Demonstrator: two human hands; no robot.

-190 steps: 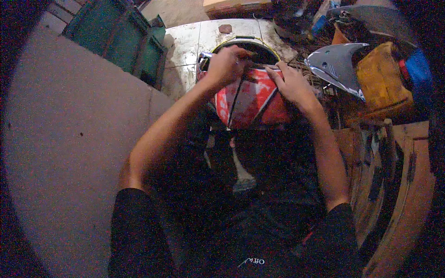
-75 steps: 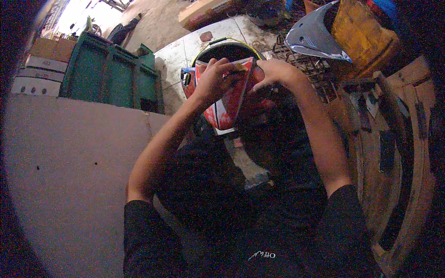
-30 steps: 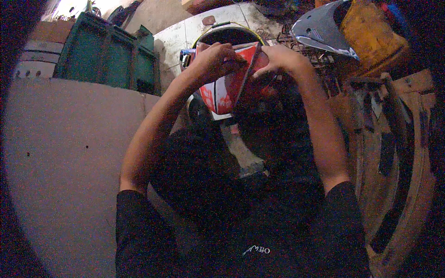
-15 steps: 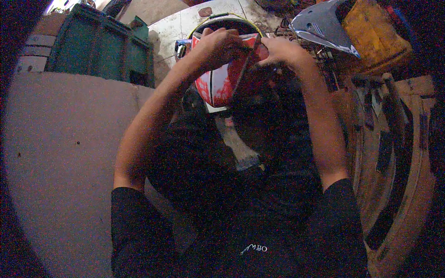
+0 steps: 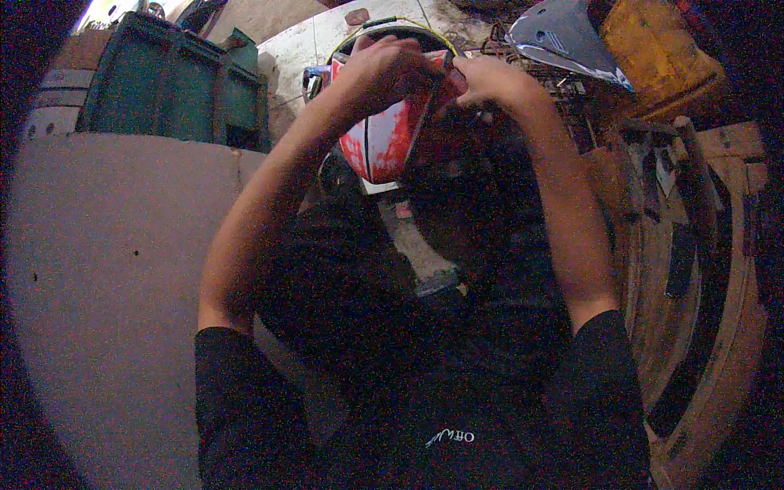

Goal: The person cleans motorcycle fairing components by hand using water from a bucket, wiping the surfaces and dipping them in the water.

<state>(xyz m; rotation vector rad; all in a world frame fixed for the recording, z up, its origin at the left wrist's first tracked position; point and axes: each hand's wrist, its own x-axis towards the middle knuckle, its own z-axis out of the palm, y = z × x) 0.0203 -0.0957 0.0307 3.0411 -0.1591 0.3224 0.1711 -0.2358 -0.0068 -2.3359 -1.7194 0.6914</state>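
A red-and-white molded panel, which looks like a motorcycle fairing, is in front of me with its narrow rounded end toward my body. Patches of white show through its red, and a dark line runs down its middle. My left hand lies over the panel's far part with bent fingers; whatever is under the fingertips is hidden. At the panel's far right edge, my right hand is closed on it, thumb and fingers close together. Behind the hands is a dark round basin with a yellow-green line along its rim.
A green cabinet-like box stands far left beyond a pale flat surface. Far right are a grey panel and a yellow container. Wooden pieces fill the right side. White tiles lie beyond the panel.
The left hand has shifted slightly over the panel, its fingers still bent. The right hand keeps its place at the edge. The whole view has tilted a little.
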